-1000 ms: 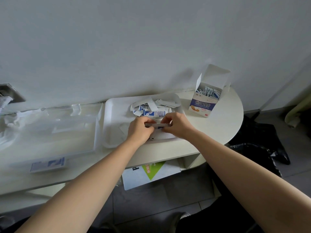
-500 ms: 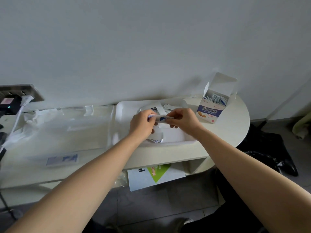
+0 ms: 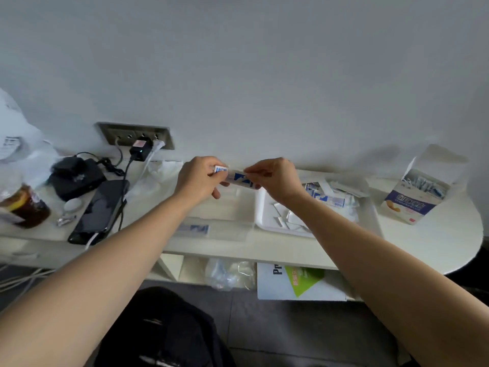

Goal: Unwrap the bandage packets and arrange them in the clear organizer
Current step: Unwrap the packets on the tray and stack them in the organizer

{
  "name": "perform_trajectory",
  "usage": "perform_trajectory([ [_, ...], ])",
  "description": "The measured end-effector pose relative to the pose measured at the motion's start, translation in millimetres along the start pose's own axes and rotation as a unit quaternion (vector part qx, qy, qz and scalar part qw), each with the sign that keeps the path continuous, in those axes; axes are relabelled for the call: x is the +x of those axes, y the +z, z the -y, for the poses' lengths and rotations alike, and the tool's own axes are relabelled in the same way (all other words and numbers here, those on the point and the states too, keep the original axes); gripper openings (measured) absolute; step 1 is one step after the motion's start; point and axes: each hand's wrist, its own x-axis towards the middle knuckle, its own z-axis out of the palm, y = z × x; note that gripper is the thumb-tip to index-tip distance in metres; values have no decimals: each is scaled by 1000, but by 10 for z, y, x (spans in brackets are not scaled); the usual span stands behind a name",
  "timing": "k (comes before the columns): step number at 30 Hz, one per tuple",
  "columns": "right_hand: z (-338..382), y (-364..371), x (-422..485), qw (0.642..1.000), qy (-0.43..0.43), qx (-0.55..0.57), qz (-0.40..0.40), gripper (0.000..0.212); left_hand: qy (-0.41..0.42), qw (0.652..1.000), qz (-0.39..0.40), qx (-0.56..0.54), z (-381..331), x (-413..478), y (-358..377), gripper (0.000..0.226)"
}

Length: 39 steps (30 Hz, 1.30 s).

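Note:
My left hand (image 3: 198, 178) and my right hand (image 3: 275, 178) pinch the two ends of a white and blue bandage packet (image 3: 236, 176), held in the air above the clear organizer (image 3: 227, 213). One flat bandage packet (image 3: 194, 229) lies in the organizer's near part. To the right, a white tray (image 3: 264, 221) holds several torn wrappers and bandage packets (image 3: 330, 200). An open bandage box (image 3: 415, 200) with more packets stands at the right end of the table.
On the left of the table lie a black phone (image 3: 99, 210) on a cable, a black pouch (image 3: 76, 178), a jar (image 3: 25, 207) and a wall socket with a charger (image 3: 140, 151). A dark bag (image 3: 164, 332) sits on the floor below. Paper and plastic fill the shelf underneath.
Both hands lifted the packet from the tray and carried it left, over the clear organizer. The camera view swung left, revealing the phone, jar and socket.

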Motion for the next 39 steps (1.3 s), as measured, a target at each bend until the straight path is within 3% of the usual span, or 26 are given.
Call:
perform_trajectory([
  [4, 141, 292, 108, 998, 35, -26, 52, 9, -73, 993, -85, -34, 376, -69, -300, 12],
  [7, 204, 487, 157, 990, 79, -17, 114, 8, -112, 983, -144, 14, 660, -89, -499, 9],
  [9, 263, 632, 169, 981, 93, -41, 168, 8, -135, 979, -136, 65, 779, -109, -562, 12],
  [13, 385, 981, 182, 951, 105, -109, 270, 15, -171, 979, -44, 105, 876, -153, -543, 37],
  [18, 354, 1227, 164, 914, 103, -239, 312, 22, -184, 980, -43, 64, 912, -191, -504, 34],
  [25, 357, 1271, 220, 888, 72, -301, 340, 28, -176, 982, -52, 50, 958, -192, -484, 30],
  [36, 322, 1358, 165, 913, 133, -107, 369, 29, -173, 981, -56, 60, 999, -227, -473, 28],
  [39, 334, 1229, 144, 924, 115, -70, 358, 29, -169, 981, -53, 75, 994, -241, -477, 28],
])
